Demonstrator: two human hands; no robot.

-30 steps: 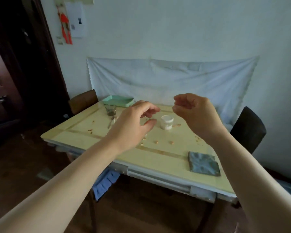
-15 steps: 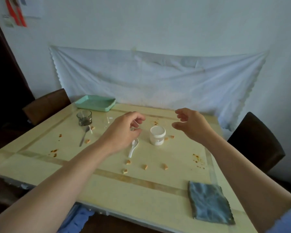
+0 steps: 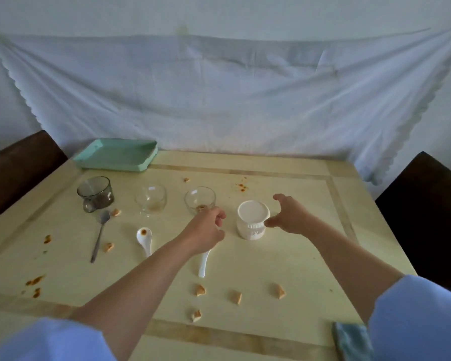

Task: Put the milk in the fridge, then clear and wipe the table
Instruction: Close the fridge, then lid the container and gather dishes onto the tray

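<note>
You seem to be on the milk step — your right hand [image 3: 288, 217], fingers spread, sits just beside the white jar [image 3: 252, 220] mid-frame; your left hand [image 3: 206, 231] is loosely curled, empty. Next: grip and lift.

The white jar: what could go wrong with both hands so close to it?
The right hand is open beside the white jar, not yet gripping; a sideways bump could tip it. The left hand hangs over a white spoon, close to a clear glass bowl, and might knock either.
</note>
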